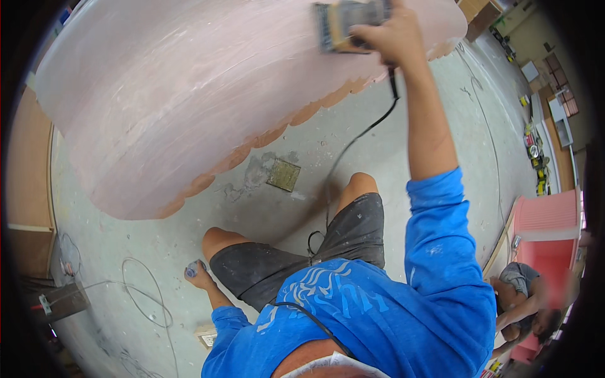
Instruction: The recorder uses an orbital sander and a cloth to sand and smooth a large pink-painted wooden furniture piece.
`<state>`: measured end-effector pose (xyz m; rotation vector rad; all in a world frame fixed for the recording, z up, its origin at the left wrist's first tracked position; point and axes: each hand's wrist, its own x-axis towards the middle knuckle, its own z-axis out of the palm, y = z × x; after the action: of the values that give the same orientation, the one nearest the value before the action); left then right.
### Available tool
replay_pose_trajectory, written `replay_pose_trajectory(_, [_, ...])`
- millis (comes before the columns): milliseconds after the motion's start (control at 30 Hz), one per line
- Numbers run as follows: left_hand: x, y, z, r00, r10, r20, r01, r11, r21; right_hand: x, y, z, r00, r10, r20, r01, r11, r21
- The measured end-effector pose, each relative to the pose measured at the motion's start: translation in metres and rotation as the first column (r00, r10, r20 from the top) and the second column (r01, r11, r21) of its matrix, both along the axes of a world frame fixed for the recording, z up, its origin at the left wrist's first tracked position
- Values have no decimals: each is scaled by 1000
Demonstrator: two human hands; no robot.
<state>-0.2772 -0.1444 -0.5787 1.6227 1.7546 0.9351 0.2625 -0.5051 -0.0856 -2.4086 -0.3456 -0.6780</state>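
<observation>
At the upper right of the head view my right hand is closed round an electric sander, and both are slightly blurred. The sander is over the large, curved, pale pink panel, at its right part. A black cord hangs from the sander and runs down to my lap. Beside my left knee, low over the floor, my left hand is closed on a small blue-grey rounded object; its kind does not show. The panel's lower edge is scalloped and brownish.
A square, dusty, yellowish piece lies on the grey floor between me and the panel. A loose cable coils at the left, another runs along the right. Another person crouches by a pink ribbed piece.
</observation>
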Motion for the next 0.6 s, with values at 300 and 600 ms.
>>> replay_pose_trajectory(300, [4,-1,1,996,25,-83,-27,999,-26,20,6,-20,986,30,165,-29,1000,-12])
replay_pose_trajectory(600, [20,-33,174,994,-46,104,14,958,286,-133,86,-52,870,422,257,-452,889,73])
